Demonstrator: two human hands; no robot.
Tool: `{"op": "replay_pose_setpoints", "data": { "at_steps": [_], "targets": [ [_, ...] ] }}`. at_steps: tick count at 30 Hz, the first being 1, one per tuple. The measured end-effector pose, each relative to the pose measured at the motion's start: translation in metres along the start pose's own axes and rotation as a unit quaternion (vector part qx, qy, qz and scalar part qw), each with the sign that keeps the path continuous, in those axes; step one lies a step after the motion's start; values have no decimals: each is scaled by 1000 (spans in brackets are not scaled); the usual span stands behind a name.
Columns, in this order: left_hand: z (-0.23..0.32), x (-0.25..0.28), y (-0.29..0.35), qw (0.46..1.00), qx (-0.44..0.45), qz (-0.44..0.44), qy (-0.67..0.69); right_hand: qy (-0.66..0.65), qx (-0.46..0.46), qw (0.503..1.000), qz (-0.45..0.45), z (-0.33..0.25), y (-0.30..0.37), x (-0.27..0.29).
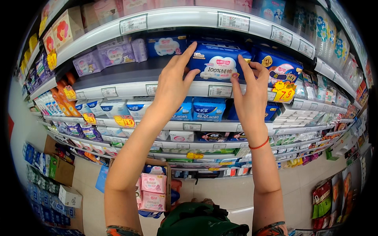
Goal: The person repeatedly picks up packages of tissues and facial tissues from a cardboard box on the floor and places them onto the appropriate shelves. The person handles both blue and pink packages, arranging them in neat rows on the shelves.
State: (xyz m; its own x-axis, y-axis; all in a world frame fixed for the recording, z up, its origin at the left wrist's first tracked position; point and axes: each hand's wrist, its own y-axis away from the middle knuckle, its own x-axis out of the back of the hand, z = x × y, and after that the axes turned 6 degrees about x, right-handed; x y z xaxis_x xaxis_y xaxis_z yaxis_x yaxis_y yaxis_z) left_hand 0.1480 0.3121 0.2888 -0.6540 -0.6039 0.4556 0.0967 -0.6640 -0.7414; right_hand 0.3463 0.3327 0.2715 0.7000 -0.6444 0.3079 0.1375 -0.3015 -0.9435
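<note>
A dark blue pack of sanitary pads [212, 65] with a white cloud-shaped label sits at the front of the upper shelf. My left hand [176, 78] presses its left side, fingers along the top corner and thumb near the front face. On the other side, my right hand [252, 88] grips the right edge, with the thumb at the lower front corner. The pack is held between both hands. Right beside it stands another blue pack [279, 65], close to my right fingertips. A further blue pack [167, 46] lies deeper in, behind my left hand.
Purple packs [118, 53] stand on the left of the same shelf. Above runs a shelf edge [177, 19] with price tags. Lower shelves hold many packages, including light blue packs [208, 109]. Below, a cardboard box [168, 185] holds pink packs [153, 183] near my body.
</note>
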Motion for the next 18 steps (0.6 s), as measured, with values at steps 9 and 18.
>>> {"op": "replay_pose_setpoints", "data": {
  "at_steps": [9,18],
  "targets": [
    [9,36,46,999,-38,-3,-16,-193,11,979,-70,-75,34,1],
    [-23,92,127,997,48,-65,-10,-292,-21,940,-176,-142,80,-23]
  ]
}}
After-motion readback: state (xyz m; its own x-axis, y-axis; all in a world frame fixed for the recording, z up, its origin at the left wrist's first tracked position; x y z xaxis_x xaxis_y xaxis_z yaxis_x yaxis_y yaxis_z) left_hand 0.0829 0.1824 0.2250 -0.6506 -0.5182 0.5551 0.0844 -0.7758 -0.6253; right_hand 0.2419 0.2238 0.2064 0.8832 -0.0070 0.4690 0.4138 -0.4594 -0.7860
